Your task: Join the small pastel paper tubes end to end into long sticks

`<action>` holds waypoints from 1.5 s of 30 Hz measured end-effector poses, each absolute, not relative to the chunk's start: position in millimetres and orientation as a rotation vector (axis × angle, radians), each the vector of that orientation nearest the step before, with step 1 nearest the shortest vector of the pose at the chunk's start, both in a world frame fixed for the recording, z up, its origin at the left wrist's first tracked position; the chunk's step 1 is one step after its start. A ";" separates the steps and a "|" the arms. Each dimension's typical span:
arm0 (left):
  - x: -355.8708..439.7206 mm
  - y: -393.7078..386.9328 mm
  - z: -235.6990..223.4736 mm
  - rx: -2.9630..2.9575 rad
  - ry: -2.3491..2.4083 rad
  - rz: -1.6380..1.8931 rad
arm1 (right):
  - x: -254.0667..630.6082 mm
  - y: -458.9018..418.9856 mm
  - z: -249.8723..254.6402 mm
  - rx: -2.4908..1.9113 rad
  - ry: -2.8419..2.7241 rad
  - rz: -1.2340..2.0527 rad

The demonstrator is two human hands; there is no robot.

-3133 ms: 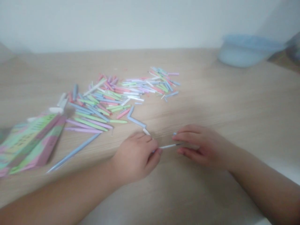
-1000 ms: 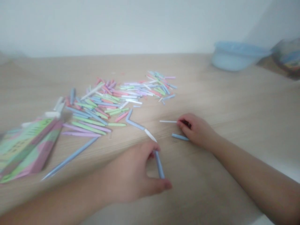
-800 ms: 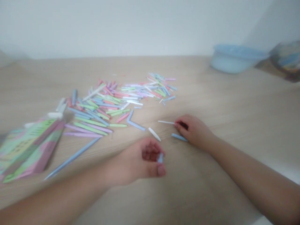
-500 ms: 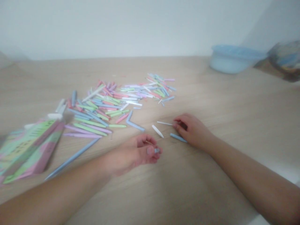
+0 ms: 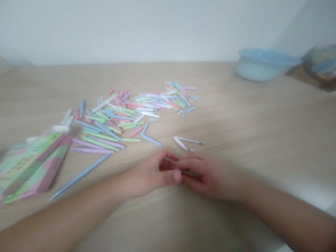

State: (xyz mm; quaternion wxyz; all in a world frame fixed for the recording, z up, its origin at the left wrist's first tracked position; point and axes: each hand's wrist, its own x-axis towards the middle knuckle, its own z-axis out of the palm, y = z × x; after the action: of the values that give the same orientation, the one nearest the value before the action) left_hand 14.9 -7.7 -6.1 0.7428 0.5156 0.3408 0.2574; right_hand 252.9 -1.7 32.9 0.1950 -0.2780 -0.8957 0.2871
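Observation:
My left hand and my right hand meet at the fingertips on the wooden tabletop. Both sets of fingers are curled together, and whatever lies between them is hidden. A short blue paper stick barely shows beyond my right fingers. Just above them lie a thin white paper stick and a white pointed paper piece, touching at one end. A bent blue paper stick lies left of these.
A scattered heap of pastel rolled paper sticks spreads across the table's middle. A long blue stick and a pastel paper pack lie at left. A pale blue plastic bowl stands far right, against a white wall.
My right hand has left its spot by the blue stick and moved down-left to meet my left hand. The white stick now lies against the white pointed piece, and the blue stick is mostly covered.

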 end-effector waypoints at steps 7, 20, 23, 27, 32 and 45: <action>9.8 -21.4 8.6 1.625 1.061 0.731 | 265.9 0.6 28.9 -1.021 -2.447 0.750; 14.7 -14.3 2.1 1.963 1.082 0.684 | 263.4 -0.6 8.8 -1.099 -1.925 1.256; 14.4 -16.5 1.0 1.963 1.067 0.638 | 261.1 4.6 3.9 -1.092 -1.658 1.453; 14.2 -17.3 0.4 1.935 1.044 0.631 | 260.2 11.7 5.5 -1.112 -1.505 1.612; 15.1 -16.5 1.5 1.897 0.978 0.663 | 257.7 14.0 6.9 -1.134 -1.282 1.867; 11.9 -22.3 6.8 2.195 1.014 0.946 | 258.7 13.7 7.9 -1.048 -1.354 2.078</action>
State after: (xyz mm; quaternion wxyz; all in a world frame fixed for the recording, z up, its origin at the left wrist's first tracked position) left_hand 11.9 -22.3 6.8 0.2692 0.8143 0.3761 0.3508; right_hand 258.7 13.7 7.9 0.2225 -0.3795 -0.4903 0.7524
